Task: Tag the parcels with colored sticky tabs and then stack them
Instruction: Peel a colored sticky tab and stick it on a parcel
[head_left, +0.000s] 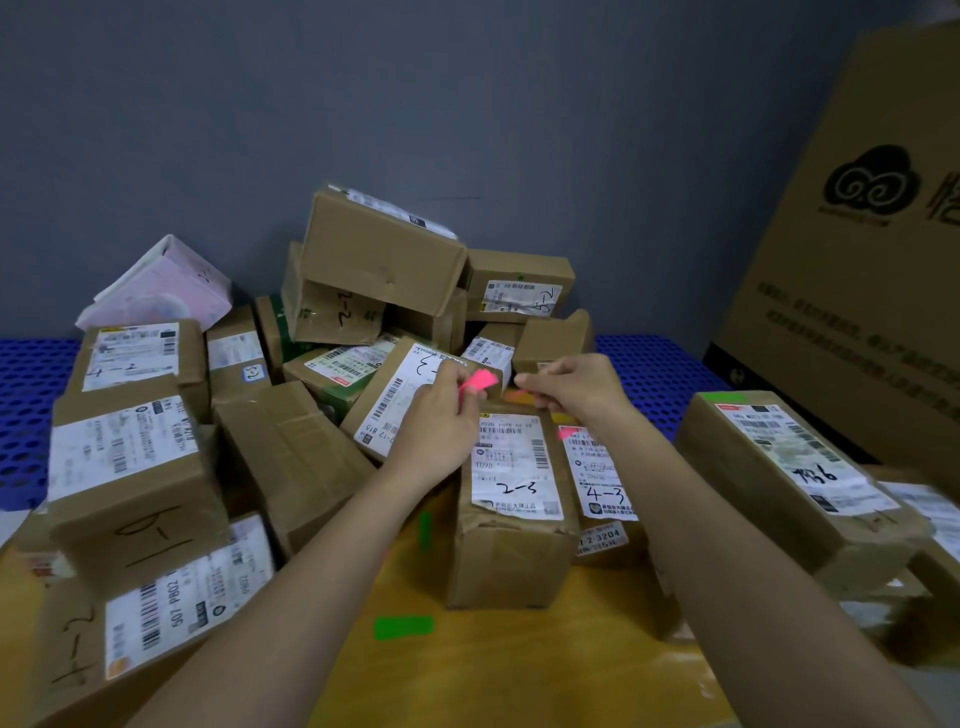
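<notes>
grey wall behind, blue perforated mats (31, 395) underneath, and a jumbled heap of brown cardboard parcels (384, 270) with white printed labels and marker numbers. left hand (441, 421) pinches a small pink paper tab (479, 382) between curled fingertips, held just above the parcel marked 2-3 (511, 499). right hand (576, 387) is beside it with fingers curled; i cannot tell what they hold. one pink tab (567, 431) sits on the parcel marked 4-3 (605, 483), and two green tabs (403, 626) lie on the yellow sheet (509, 665).
</notes>
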